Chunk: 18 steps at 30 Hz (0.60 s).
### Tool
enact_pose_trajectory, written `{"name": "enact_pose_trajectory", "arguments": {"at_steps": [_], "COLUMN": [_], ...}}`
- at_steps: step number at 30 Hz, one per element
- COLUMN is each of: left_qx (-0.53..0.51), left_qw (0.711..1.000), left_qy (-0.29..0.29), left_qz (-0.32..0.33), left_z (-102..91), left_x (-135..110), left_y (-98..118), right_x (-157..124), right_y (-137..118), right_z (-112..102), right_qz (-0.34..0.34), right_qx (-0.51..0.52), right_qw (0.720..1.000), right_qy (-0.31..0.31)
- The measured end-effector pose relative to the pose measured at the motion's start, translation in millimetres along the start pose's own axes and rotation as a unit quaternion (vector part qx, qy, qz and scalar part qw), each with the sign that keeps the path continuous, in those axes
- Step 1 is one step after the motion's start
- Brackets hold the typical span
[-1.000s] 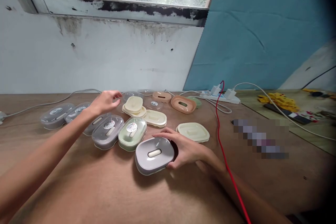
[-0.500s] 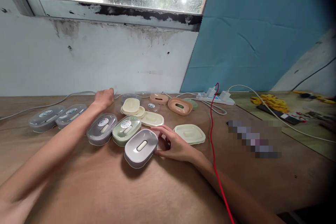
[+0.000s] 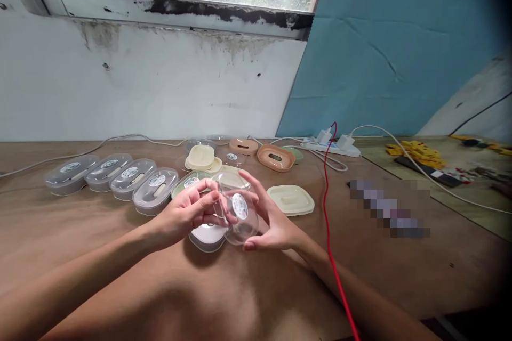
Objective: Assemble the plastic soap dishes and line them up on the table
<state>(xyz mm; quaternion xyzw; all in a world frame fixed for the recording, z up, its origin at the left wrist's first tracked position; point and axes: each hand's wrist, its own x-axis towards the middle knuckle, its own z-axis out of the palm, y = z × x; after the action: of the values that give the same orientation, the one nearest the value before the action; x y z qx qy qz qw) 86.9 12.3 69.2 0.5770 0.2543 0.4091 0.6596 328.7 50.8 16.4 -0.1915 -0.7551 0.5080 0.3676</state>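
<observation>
Both hands hold a clear plastic lid (image 3: pixel 240 213) with a round white sticker, lifted above the wooden table (image 3: pixel 120 277). My left hand (image 3: pixel 188 213) pinches its left edge with closed fingers. My right hand (image 3: pixel 272 221) cups its right side, fingers curled round it. Just below the lid sits a grey soap-box base (image 3: pixel 208 235), partly hidden by my hands. A green box (image 3: pixel 188 182) with a clear lid lies right behind my left hand.
Several lidded grey boxes (image 3: pixel 116 177) line up at the left. Cream trays (image 3: pixel 290 200) and peach bases (image 3: pixel 276 157) lie behind and to the right. A red cable (image 3: pixel 330 213) crosses the table beside my right forearm. A power strip (image 3: pixel 332 146) sits by the wall.
My left hand came back from the far pile with a clear lid. My right hand left the grey base and took the lid's other side. Both hands now hold it above the base.
</observation>
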Motion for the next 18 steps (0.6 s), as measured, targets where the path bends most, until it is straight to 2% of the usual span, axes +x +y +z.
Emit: {"name": "enact_pose_trajectory", "arguments": {"at_steps": [2,4,5,7,9,10,11,13,18], "left_qx": [0.098,0.270,0.361,0.511,0.604,0.630,0.646,0.656,0.622], "left_qw": [0.995,0.960,0.926,0.841,0.766,0.743,0.729,0.721,0.751], "left_qy": [0.026,0.066,0.085,0.109,0.104,0.094,0.082,0.065,0.065], "left_qz": [-0.007,0.035,0.069,0.142,0.194,0.206,0.210,0.213,0.212], "left_z": [-9.1,-17.8,-21.1,-24.8,-25.5,-25.2,-24.7,-24.1,-24.3], "left_x": [-8.9,-18.8,-24.0,-33.6,-41.0,-43.6,-45.6,-48.0,-48.9], "left_y": [-6.9,-14.6,-19.1,-30.0,-41.9,-47.6,-52.5,-59.8,-64.9], "right_x": [0.9,2.8,3.8,5.8,7.5,8.2,8.9,10.3,14.4], "right_y": [3.0,4.6,4.4,2.1,-0.6,-1.5,-1.9,-1.4,0.8], "right_z": [5.3,9.0,9.8,9.1,6.4,4.7,3.0,0.2,-0.9], "right_qz": [0.015,0.003,-0.004,0.004,0.045,0.074,0.101,0.143,0.215], "right_qx": [0.001,-0.052,-0.077,-0.084,-0.037,-0.009,0.016,0.054,0.195], "right_qw": [1.000,0.997,0.994,0.990,0.989,0.986,0.982,0.971,0.931], "right_qy": [0.013,0.056,0.080,0.115,0.138,0.150,0.161,0.181,0.223]}}
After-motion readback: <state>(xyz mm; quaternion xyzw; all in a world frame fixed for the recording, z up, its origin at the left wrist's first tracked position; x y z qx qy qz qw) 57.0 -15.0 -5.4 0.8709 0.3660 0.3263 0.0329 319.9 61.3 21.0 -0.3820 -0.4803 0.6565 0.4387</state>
